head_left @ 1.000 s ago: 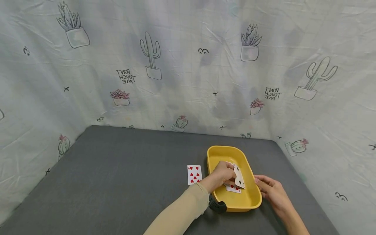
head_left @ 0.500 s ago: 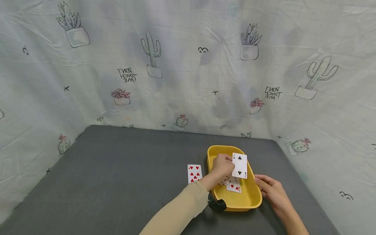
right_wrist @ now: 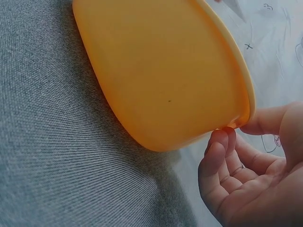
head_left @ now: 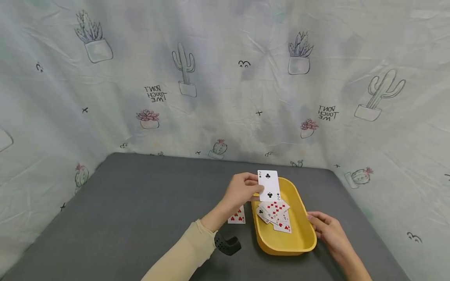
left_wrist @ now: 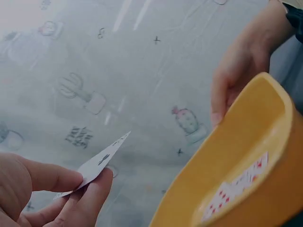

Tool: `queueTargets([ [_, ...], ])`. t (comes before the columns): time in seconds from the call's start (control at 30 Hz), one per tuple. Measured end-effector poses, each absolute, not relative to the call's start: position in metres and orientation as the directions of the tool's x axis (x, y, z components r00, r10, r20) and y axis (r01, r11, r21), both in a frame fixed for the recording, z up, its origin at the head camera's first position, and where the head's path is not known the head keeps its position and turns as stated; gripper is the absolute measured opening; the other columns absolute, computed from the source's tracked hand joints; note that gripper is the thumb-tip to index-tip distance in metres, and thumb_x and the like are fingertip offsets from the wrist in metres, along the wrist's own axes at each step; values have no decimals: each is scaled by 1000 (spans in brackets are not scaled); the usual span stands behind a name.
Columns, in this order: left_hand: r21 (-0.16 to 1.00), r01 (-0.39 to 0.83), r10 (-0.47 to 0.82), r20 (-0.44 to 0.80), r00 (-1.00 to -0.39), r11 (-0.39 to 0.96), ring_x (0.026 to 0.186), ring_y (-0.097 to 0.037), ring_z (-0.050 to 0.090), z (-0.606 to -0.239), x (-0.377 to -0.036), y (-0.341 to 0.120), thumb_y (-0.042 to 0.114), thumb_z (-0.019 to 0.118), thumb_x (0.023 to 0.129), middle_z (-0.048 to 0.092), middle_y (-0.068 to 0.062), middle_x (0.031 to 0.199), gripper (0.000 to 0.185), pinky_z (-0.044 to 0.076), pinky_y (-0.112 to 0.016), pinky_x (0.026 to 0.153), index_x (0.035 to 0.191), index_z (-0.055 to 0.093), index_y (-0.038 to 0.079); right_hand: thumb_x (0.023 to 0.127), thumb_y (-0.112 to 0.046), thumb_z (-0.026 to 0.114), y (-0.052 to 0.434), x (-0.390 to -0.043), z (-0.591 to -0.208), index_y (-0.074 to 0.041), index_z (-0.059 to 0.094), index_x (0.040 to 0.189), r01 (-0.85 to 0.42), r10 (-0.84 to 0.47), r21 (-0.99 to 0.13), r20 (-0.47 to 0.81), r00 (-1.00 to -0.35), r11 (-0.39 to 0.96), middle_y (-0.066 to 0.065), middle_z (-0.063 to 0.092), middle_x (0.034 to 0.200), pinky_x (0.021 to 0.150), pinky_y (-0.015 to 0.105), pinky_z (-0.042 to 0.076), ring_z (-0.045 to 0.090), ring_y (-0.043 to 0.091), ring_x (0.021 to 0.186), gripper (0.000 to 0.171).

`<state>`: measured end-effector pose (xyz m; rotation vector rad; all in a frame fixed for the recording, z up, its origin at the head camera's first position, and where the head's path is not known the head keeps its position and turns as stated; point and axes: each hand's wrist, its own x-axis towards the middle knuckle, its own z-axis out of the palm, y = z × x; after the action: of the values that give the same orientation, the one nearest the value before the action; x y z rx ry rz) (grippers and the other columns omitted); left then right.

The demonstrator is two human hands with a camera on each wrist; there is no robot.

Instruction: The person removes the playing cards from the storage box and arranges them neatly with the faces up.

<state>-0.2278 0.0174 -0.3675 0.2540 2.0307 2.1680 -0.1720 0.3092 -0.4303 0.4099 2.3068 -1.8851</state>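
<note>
One two of clubs (head_left: 268,185) pinched in left fingers (head_left: 254,186), right fingers (head_left: 314,219) touching tray (head_left: 302,242).

Dark grey fabric-covered bench (head_left: 140,203) filled lower frame. Wrinkled pale cloth backdrop (head_left: 225,86) with cactus drawings hung behind and along both sides. Light soft, even.

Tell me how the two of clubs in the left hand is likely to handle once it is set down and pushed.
The two of clubs is probably light: the left hand holds it with only fingertips at one edge. It seems fairly stiff, standing flat without drooping. It looks smooth, so on the grey table it would likely slide rather than roll.
</note>
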Motion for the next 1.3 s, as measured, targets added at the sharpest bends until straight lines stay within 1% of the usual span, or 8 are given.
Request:
queueTargets([
  [0.23,998,24,239,35,-970,-52,84,-24,68,-372,-221,-25,0,71,87,66,-13,93,29,59,-42,69,114,62,-7,99,-27,63,307,-173,-432,10,54,128,265,110,-947,-249,-962,181,9,66,101,67,31,55,61,17,79,48],
  [0.4,1000,15,208,19,-978,-23,86,-24,68,-382,-219,-49,3,71,88,65,-14,96,32,59,-39,69,117,61,-8,99,-28,62,309,-173,-430,9,53,129,279,118,-943,-260,-958,180,7,65,96,62,28,52,57,16,73,49],
  [0.6,1000,-13,135,-14,-991,13,83,-24,67,-396,-219,-81,-1,70,87,65,-15,94,30,60,-39,65,115,61,-9,98,-29,63,310,-176,-433,8,54,130,290,113,-940,-273,-955,179,7,67,99,64,30,53,60,17,77,50],
  [0.7,999,-23,97,-28,-995,49,80,-25,67,-403,-220,-93,-4,69,86,65,-15,92,27,60,-39,63,112,62,-9,98,-30,64,310,-176,-434,8,53,131,290,115,-940,-273,-955,179,7,67,99,65,30,54,60,17,77,51],
  [0.9,981,-7,68,-21,-997,192,77,-26,69,-416,-225,-107,-5,68,86,66,-14,89,20,59,-36,60,105,63,-9,98,-29,64,309,-177,-433,8,53,130,291,124,-941,-272,-954,174,6,66,98,65,29,54,60,16,77,50],
  [0.97,978,-26,83,-44,-996,205,77,-27,69,-422,-228,-110,-4,68,86,67,-15,89,19,59,-37,60,103,62,-10,98,-30,64,310,-178,-433,8,53,130,290,122,-942,-272,-955,169,6,67,99,68,30,55,62,17,80,51],
  [1.1,979,-117,107,-136,-985,167,79,-27,69,-436,-233,-116,-3,68,85,67,-16,91,23,60,-38,63,105,61,-11,98,-30,63,311,-178,-435,8,52,133,284,102,-945,-271,-957,163,7,67,104,72,32,57,65,18,86,53],
  [1.3,974,-199,85,-209,-974,110,76,-27,68,-447,-238,-122,-2,72,83,66,-17,89,25,60,-39,65,105,62,-9,98,-32,63,312,-176,-436,8,52,133,281,96,-944,-268,-959,174,7,67,104,71,32,56,64,18,85,54],
])
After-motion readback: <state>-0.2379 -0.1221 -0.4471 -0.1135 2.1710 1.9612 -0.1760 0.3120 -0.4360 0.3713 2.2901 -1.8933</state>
